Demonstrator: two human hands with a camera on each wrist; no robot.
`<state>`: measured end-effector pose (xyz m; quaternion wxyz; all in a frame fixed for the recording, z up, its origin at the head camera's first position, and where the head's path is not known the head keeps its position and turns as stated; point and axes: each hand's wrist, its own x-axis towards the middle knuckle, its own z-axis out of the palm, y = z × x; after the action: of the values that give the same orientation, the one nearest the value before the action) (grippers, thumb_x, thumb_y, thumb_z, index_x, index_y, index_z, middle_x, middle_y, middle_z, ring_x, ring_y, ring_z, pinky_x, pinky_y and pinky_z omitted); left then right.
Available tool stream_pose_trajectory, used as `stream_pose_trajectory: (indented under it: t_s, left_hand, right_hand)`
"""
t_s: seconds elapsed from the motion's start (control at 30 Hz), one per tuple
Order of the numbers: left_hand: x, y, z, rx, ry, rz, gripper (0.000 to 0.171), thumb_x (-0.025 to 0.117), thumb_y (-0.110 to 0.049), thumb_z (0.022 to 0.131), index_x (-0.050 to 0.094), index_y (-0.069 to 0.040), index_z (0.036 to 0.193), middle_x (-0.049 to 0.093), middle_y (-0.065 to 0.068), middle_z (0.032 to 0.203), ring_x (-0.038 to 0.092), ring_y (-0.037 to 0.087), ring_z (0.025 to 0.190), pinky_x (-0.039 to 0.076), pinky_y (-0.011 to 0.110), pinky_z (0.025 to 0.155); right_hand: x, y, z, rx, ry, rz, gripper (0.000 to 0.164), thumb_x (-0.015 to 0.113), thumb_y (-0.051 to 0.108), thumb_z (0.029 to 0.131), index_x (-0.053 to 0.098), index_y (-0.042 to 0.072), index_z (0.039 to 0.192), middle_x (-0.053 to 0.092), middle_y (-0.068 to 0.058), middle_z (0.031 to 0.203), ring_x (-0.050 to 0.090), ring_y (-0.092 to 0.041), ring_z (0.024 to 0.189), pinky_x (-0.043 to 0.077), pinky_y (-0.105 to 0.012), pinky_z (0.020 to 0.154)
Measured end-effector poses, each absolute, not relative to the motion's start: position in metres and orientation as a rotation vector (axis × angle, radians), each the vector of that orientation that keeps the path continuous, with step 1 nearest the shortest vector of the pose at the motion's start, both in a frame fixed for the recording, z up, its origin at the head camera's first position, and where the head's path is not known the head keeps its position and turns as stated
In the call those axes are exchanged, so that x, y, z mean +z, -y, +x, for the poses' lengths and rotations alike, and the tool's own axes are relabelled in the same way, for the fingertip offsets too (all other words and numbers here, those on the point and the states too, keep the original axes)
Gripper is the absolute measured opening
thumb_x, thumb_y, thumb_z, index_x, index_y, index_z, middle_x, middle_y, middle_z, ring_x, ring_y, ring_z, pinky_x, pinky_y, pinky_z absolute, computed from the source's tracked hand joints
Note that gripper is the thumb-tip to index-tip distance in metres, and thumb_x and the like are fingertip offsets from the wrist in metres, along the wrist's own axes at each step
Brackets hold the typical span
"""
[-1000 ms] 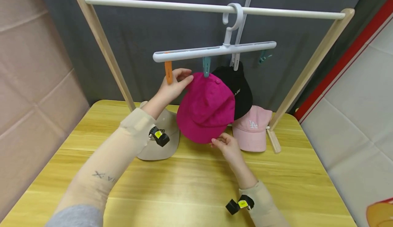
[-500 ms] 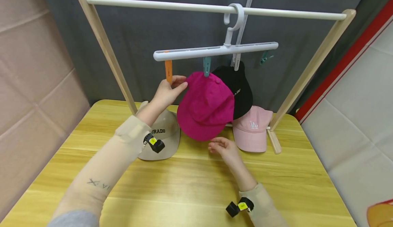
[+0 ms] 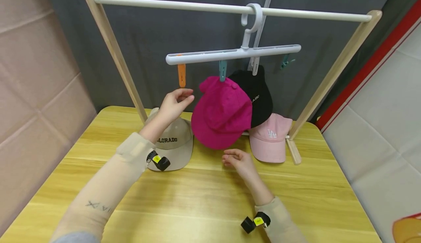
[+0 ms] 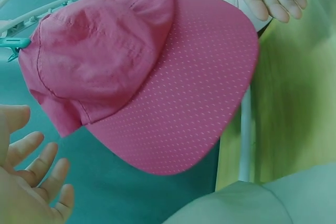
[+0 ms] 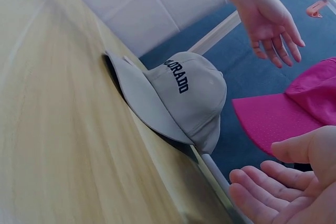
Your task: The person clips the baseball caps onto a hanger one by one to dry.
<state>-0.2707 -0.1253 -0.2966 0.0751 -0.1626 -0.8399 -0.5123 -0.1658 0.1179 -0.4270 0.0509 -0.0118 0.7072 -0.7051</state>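
Note:
A magenta cap [image 3: 221, 115] hangs from the teal clip [image 3: 223, 71] on a pale hanger [image 3: 210, 56], its brim downward. To its left, below the orange clip [image 3: 182, 75], is my left hand [image 3: 172, 106], fingers relaxed and apart from the cap. My right hand [image 3: 241, 162] hovers just under the brim, fingers loose, holding nothing. In the left wrist view the cap [image 4: 105, 56] shows a dotted brim, with my left fingers [image 4: 50, 171] spread beside it. Behind the magenta cap a black cap [image 3: 261, 100], partly hidden, hangs by a grey clip [image 3: 255, 66].
A beige cap [image 3: 179, 137] lettered in black sits on the wooden table [image 3: 184, 206] at left. A pink cap [image 3: 269, 140] rests at right by the rack's foot. The rack's white bar [image 3: 164, 4] carries the hanger; another teal clip [image 3: 286, 61] hangs at its right end.
My left hand has let go of the magenta cap's side and drawn away left and down. My right hand has released the brim and dropped slightly below it. The cap stays hanging.

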Motion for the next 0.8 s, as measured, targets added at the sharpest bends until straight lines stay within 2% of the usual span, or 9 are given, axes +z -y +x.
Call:
stream_pose_trajectory:
  t_s: [0.3,0.63,0.8]
  left_hand:
    - [-0.311,0.136,-0.259,-1.570,2.535,-0.476,0.041,0.055,-0.031,0.090,0.053,-0.008,0.123,0.056,0.007,0.113,0.050,0.020,0.102,0.042,0.036,0.083]
    - [-0.323,0.144,-0.248,-1.613,2.506,-0.419,0.034,0.056,-0.022,0.090,0.055,-0.003,0.118,0.057,0.010,0.107,0.052,0.022,0.096,0.042,0.033,0.083]
    - [-0.329,0.151,-0.242,-1.592,2.524,-0.380,0.035,0.056,-0.023,0.090,0.055,-0.003,0.119,0.057,0.011,0.107,0.051,0.023,0.096,0.042,0.034,0.083]
  right_hand:
    - [-0.432,-0.111,-0.162,-2.110,-2.164,-0.004,0.028,0.058,0.002,0.085,0.055,-0.012,0.109,0.061,-0.025,0.098,0.061,-0.030,0.086,0.047,-0.045,0.078]
    - [-0.433,-0.100,-0.161,-2.077,-2.173,-0.076,0.028,0.059,0.004,0.085,0.056,-0.012,0.108,0.059,-0.027,0.101,0.060,-0.034,0.088,0.046,-0.046,0.079]
    - [-0.432,-0.093,-0.161,-2.099,-2.133,-0.130,0.028,0.058,0.001,0.085,0.055,-0.014,0.108,0.057,-0.031,0.102,0.060,-0.036,0.089,0.046,-0.046,0.080]
